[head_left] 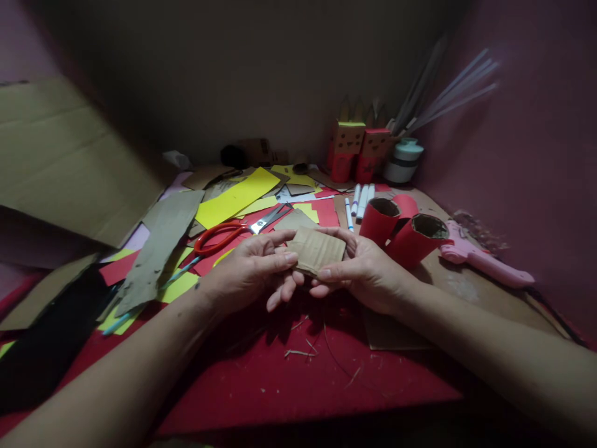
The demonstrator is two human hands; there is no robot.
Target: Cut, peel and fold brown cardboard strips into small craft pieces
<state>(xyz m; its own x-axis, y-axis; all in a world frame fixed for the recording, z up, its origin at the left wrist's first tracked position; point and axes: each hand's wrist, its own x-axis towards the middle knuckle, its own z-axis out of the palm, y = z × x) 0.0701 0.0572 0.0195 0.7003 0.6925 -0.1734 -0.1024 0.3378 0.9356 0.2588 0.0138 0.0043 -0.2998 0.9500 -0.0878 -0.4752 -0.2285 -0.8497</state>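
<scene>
A small rectangular piece of corrugated cardboard, brown and seemingly layered, is held up between both hands over the red tabletop. My left hand grips its left end, thumb on the near face and some fingers behind and below. At the other end, my right hand pinches it with the thumb on its lower edge. Fingers behind the cardboard are partly hidden. Just beyond my left hand lie scissors with red handles, blades spread. Close past my right hand stand red-covered cardboard tubes.
A pink glue gun lies at the right. Several markers sit behind the tubes. Cardboard figures with drawn faces and a jar stand at the back. Yellow paper and cardboard scraps cover the left; a large cardboard sheet leans there.
</scene>
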